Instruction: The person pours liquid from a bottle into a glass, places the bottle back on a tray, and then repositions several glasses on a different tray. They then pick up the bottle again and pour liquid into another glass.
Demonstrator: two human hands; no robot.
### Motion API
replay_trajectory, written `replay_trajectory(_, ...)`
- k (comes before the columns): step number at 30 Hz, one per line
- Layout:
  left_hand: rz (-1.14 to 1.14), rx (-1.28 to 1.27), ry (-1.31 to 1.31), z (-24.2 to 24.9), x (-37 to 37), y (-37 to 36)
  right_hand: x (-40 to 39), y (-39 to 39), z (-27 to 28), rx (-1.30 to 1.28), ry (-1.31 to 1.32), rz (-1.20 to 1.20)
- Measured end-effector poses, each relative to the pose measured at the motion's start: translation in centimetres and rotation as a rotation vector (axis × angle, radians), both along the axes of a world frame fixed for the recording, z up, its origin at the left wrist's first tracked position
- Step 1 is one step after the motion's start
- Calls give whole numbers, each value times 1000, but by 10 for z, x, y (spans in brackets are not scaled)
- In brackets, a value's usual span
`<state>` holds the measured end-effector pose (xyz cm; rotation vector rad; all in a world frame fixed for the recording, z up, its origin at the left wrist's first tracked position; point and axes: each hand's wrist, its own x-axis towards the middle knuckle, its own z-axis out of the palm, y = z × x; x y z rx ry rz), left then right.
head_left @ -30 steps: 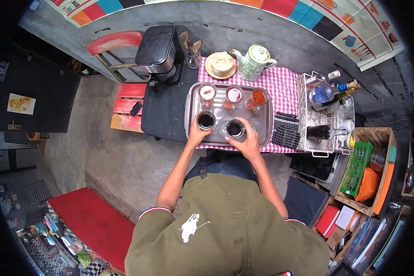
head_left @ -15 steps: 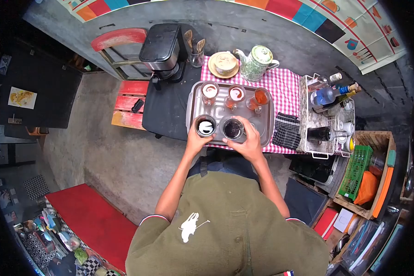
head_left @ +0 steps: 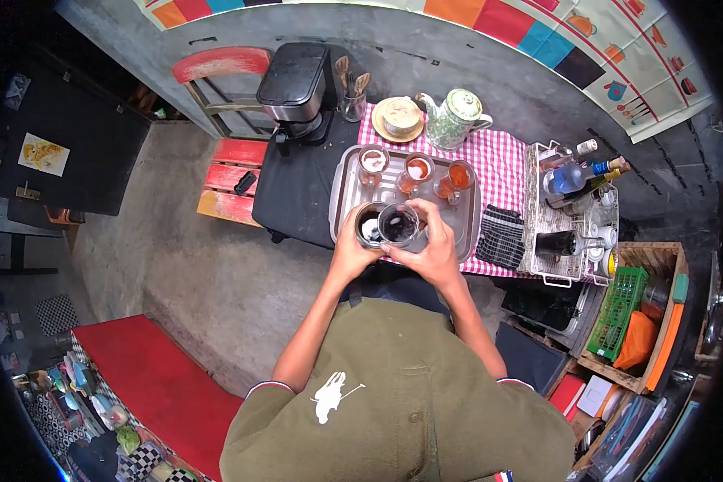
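Observation:
My left hand (head_left: 350, 255) is wrapped round a glass (head_left: 368, 227) of dark drink with white on its surface. In my right hand (head_left: 432, 255) is another glass (head_left: 399, 225), holding dark liquid, tipped toward the left one and overlapping its rim in this view. Both are over the near edge of a grey tray (head_left: 336, 193). Farther back on the tray stand three glass mugs of reddish drink: the left mug (head_left: 373, 161) and middle mug (head_left: 417, 169) show white on top, while the right mug (head_left: 459, 177) is plain red-orange.
Behind the tray are a cup on a saucer (head_left: 398, 120) and a patterned teapot (head_left: 460, 120). A coffee maker (head_left: 295, 88) sits at the left, by a jar of wooden utensils (head_left: 352, 104). On the right are a folded dark cloth (head_left: 500, 234) and a wire rack (head_left: 532, 201) of bottles.
The right-hand glass has moved left and tilted toward the left-hand glass, now overlapping it. My hands have come closer together, and the view has shifted slightly.

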<state>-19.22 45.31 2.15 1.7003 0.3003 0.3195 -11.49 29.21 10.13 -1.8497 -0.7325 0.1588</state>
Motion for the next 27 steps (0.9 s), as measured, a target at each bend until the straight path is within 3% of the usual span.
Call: replay_trajectory(27, 17, 110, -128, 2, -4, -22, -11, -6, -4, -94, -219, -28)
